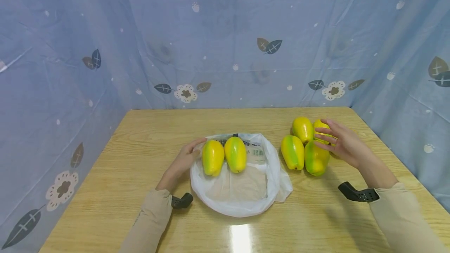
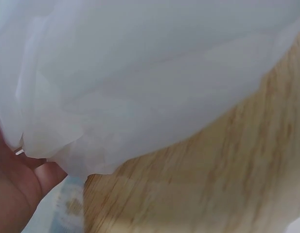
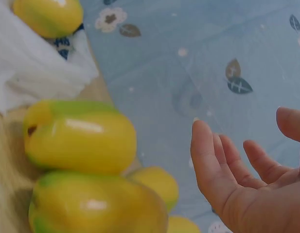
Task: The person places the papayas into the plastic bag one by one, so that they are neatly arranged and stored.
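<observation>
A white plastic bag lies with its mouth spread wide on the table. Two yellow-green papayas sit side by side in its left and middle part. At the bag's left rim my left hand holds the plastic; in the left wrist view the bag covers most of its fingers. Several more papayas are clustered to the right of the bag. Over the right side of that cluster hovers my right hand, fingers spread and loosely bent, holding nothing; the right wrist view shows papayas apart from it.
The wooden table reaches back to a blue patterned curtain, which also hangs along both sides. Black wrist mounts are on both forearms. A loose flap of the bag lies toward the papaya cluster.
</observation>
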`<state>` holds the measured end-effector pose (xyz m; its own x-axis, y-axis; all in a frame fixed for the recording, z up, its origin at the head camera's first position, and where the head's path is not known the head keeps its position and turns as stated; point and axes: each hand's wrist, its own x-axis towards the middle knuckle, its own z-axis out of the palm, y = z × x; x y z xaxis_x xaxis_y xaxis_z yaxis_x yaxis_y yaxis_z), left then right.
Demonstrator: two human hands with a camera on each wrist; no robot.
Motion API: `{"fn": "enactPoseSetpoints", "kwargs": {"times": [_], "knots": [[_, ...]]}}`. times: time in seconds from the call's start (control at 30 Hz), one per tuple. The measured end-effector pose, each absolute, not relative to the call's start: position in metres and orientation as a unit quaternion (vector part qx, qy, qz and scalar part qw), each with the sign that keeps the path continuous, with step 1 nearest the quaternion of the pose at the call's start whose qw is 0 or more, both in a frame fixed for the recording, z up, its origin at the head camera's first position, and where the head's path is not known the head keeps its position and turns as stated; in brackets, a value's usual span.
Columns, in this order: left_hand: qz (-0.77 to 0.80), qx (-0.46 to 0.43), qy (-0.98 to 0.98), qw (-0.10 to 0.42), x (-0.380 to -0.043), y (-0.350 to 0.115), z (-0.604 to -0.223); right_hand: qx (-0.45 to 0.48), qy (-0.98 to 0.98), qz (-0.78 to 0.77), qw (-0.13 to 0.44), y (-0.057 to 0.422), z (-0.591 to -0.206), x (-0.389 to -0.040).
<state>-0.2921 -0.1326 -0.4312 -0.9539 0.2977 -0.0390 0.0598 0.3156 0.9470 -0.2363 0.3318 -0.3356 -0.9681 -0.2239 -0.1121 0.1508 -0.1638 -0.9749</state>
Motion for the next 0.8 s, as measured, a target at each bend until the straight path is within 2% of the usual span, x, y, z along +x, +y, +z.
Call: {"fn": "enactPoseSetpoints", "kwargs": {"times": [0.5,0.8], "knots": [[0.577,0.131,0.798,0.118,-0.296,-0.136,-0.431,-0.038,0.596,-0.793,0.121,0.388,-0.367,-0.207],[0.577,0.133,0.797,0.119,-0.293,-0.136,-0.432,0.000,0.620,-0.776,0.118,0.389,-0.389,-0.199]]}}
